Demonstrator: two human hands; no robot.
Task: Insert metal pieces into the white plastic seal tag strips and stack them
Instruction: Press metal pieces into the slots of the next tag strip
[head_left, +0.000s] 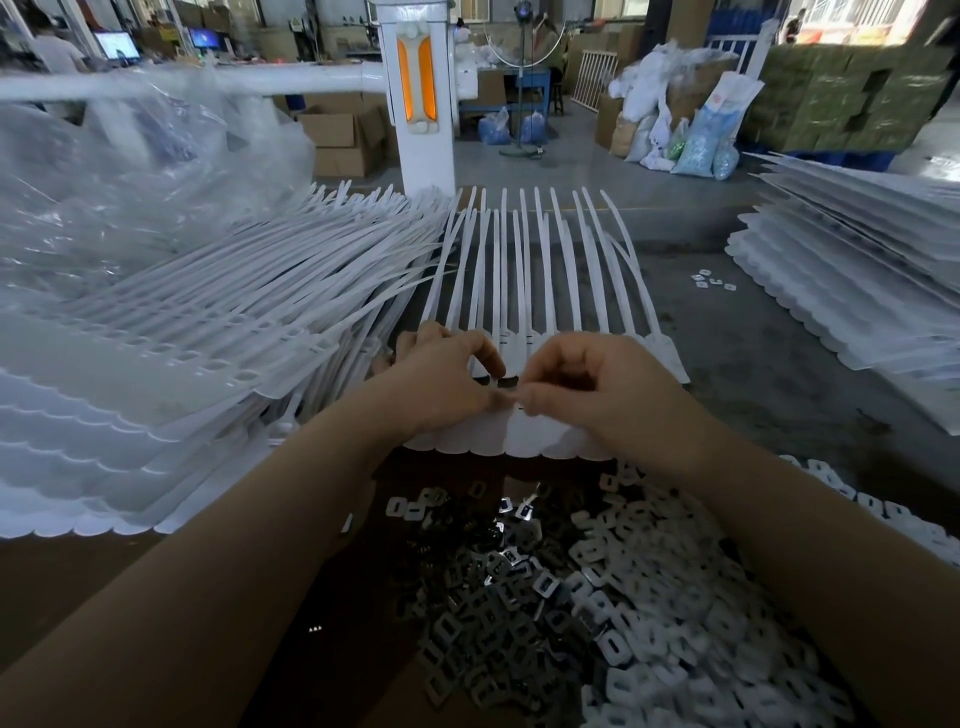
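A white seal tag strip (524, 291) lies flat in front of me, its thin tails pointing away and its scalloped tag edge toward me. My left hand (441, 384) rests on the strip's tag end, thumb and forefinger pinched over a slot. My right hand (597, 389) meets it from the right with curled fingers, pinching a small metal piece (511, 400) at the same spot; the piece is mostly hidden. A heap of loose metal pieces (597, 597) lies on the table just below my wrists.
A tall stack of white strips (182, 374) fills the left side, with crumpled clear plastic bags (130, 182) behind it. Another stack of strips (857, 275) lies at the right. A white pillar (415, 104) stands beyond the table, with boxes and sacks on the floor.
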